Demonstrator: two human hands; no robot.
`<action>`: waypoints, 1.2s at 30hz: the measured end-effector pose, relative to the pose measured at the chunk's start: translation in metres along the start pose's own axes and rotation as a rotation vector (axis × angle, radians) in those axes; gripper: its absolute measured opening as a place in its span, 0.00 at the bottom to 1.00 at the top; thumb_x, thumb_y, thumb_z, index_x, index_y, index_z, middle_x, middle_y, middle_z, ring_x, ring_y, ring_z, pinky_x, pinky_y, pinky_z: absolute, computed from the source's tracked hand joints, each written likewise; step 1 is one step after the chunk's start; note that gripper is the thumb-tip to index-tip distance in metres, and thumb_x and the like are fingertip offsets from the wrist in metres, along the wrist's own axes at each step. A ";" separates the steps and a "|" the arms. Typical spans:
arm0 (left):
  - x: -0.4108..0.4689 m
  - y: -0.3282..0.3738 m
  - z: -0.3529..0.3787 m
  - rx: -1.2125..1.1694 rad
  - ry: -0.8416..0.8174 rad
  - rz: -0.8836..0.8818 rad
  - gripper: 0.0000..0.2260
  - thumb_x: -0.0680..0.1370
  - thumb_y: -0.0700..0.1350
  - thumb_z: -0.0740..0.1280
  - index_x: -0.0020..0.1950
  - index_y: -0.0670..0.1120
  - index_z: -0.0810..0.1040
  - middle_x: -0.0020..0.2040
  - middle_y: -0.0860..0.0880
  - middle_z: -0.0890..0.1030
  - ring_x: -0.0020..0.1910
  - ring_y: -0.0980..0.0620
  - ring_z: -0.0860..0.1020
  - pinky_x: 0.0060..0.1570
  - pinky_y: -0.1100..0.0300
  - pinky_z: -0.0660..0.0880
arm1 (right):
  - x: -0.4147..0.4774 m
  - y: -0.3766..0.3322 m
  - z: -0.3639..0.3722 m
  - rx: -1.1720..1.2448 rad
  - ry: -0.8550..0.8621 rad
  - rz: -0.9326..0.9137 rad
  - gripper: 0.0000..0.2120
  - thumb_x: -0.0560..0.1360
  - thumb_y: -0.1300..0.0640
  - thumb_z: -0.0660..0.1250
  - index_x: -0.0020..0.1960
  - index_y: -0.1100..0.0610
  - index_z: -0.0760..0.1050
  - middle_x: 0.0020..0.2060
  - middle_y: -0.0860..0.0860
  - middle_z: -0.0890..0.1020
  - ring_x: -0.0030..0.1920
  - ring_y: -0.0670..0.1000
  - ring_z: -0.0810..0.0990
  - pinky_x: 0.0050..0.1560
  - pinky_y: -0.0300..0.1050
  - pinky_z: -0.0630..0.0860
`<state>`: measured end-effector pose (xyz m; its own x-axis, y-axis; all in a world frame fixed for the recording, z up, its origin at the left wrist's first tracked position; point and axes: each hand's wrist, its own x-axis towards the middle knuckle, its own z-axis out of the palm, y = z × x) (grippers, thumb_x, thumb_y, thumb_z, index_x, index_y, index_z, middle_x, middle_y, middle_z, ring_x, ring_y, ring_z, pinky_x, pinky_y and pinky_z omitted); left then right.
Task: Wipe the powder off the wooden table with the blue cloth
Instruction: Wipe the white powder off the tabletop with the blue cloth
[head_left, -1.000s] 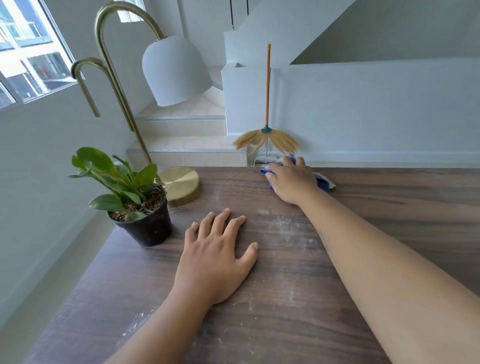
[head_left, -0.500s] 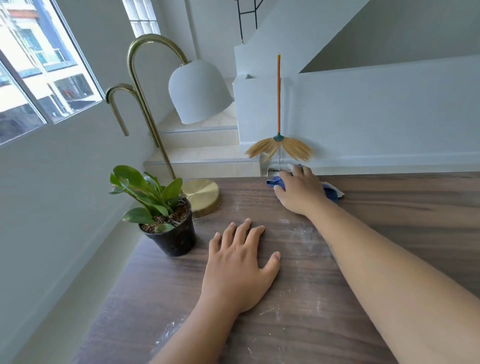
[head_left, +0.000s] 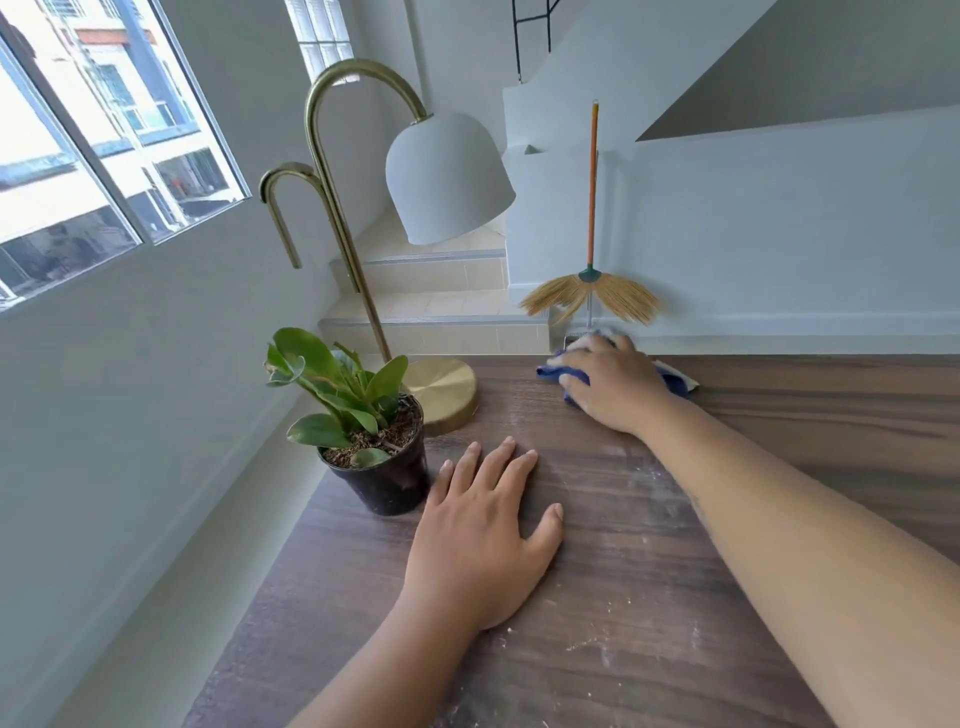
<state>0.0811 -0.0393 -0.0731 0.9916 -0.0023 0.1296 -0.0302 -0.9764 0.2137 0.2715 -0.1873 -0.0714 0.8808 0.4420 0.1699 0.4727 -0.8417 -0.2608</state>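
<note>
One right hand (head_left: 615, 387) pressing blue cloth (head_left: 555, 371), table's (head_left: 805, 415) far edge

The left hand (head_left: 485, 525) lies flat and palm-down, fingers spread, just beside the potted plant (head_left: 363, 421) on its right. The right arm stretches far forward, well beyond the plant; the right hand (head_left: 615, 387) presses palm-down, fingers curled slightly, on the blue cloth (head_left: 558, 371).

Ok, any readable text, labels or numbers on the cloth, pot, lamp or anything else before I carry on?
None: no print shows on the blue cloth, plant pot, lamp or broom.
Buildings through the window: any signage too blurred to read.
</note>
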 end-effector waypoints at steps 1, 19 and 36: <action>0.001 -0.001 -0.001 -0.001 0.004 0.000 0.28 0.77 0.65 0.49 0.76 0.60 0.54 0.78 0.60 0.52 0.77 0.54 0.46 0.75 0.54 0.43 | -0.004 0.003 -0.004 0.072 -0.020 -0.085 0.16 0.80 0.48 0.58 0.66 0.41 0.73 0.66 0.44 0.71 0.67 0.53 0.63 0.64 0.52 0.64; 0.003 -0.003 0.003 0.004 0.001 -0.005 0.27 0.77 0.65 0.50 0.75 0.59 0.56 0.78 0.59 0.54 0.77 0.53 0.48 0.75 0.53 0.45 | -0.041 0.047 -0.018 0.186 -0.020 -0.151 0.13 0.79 0.47 0.61 0.62 0.36 0.74 0.64 0.40 0.72 0.65 0.50 0.65 0.62 0.46 0.61; 0.001 -0.002 0.003 -0.016 -0.023 0.001 0.27 0.78 0.65 0.51 0.75 0.58 0.58 0.78 0.57 0.55 0.77 0.51 0.50 0.75 0.51 0.47 | -0.076 0.047 -0.024 0.128 0.066 0.063 0.13 0.80 0.48 0.59 0.60 0.40 0.77 0.63 0.43 0.73 0.65 0.53 0.64 0.61 0.44 0.59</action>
<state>0.0827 -0.0376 -0.0759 0.9942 -0.0082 0.1072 -0.0327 -0.9728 0.2294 0.2264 -0.2676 -0.0738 0.9072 0.3643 0.2105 0.4196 -0.8192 -0.3909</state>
